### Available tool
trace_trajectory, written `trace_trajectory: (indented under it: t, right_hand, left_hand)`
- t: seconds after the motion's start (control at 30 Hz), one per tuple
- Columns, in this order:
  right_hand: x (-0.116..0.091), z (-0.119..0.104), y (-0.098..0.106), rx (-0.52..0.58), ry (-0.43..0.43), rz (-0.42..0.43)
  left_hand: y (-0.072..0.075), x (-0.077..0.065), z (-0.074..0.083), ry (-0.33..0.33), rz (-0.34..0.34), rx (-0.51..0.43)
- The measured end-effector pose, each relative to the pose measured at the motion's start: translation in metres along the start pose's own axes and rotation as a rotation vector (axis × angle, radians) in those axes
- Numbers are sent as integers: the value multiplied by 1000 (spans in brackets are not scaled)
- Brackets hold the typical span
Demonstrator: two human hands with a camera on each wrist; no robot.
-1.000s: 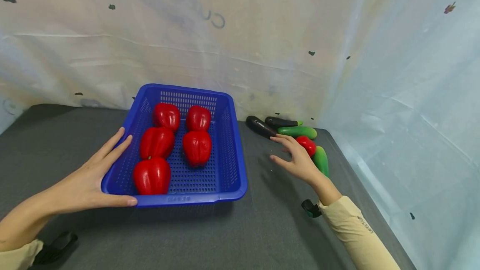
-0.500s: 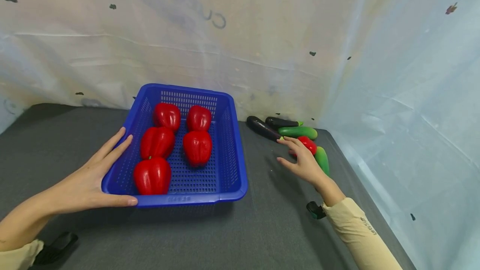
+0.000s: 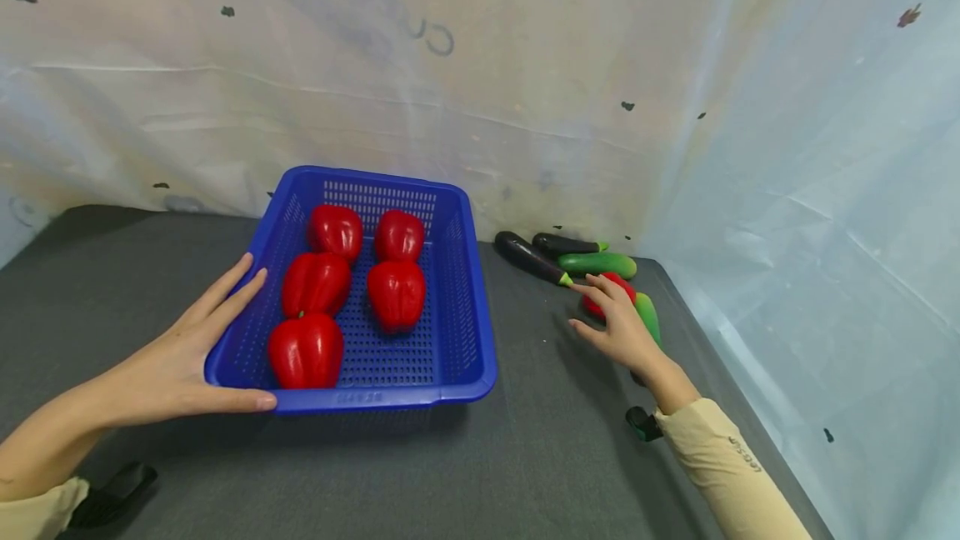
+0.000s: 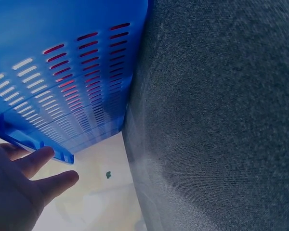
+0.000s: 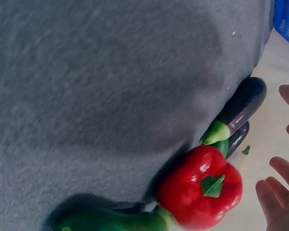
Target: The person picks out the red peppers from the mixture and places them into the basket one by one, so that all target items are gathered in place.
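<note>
My left hand rests on the near left corner of a blue plastic basket, fingers spread along the left rim and thumb along the front one. Inside lie several red bell peppers. In the left wrist view, fingertips show beside the rim of the slotted basket. Over on the right, my right hand hovers with spread fingers above another red bell pepper, partly covering it. The right wrist view shows this bell pepper stem-on, with a gap between it and the fingers.
Two eggplants and a cucumber lie behind the right hand. A second cucumber, partly hidden by that hand, lies to its right. Plastic sheeting stands behind and to the right of the grey table.
My right hand has moved right and slightly nearer, from beside the eggplant to over the bell pepper, uncovering the eggplant's green end. The left hand and basket have stayed in place.
</note>
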State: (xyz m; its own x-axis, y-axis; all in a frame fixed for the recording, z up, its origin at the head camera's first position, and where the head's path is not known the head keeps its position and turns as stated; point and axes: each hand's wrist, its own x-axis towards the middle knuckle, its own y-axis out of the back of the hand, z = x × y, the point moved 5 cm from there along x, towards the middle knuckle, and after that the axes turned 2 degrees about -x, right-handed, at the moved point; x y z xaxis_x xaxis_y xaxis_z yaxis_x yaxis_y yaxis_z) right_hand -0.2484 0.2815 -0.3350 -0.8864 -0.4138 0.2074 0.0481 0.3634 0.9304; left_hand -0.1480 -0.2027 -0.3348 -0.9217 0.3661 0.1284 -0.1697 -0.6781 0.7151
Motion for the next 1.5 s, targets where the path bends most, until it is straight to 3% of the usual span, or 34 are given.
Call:
trace_trajectory:
  t: [0.27, 0.57, 0.9, 1.5]
  right_hand:
    - [-2, 10, 4, -72, 38, 38]
    - [-5, 28, 3, -77, -33, -15]
    - [-4, 42, 2, -50, -69, -15]
    - [8, 55, 2, -86, -80, -68]
  left_hand:
    - [0, 0, 0, 8, -2, 1]
    - [0, 1, 2, 25, -3, 7]
    - [0, 0, 2, 11, -1, -2]
    - [0, -1, 3, 13, 2, 1]
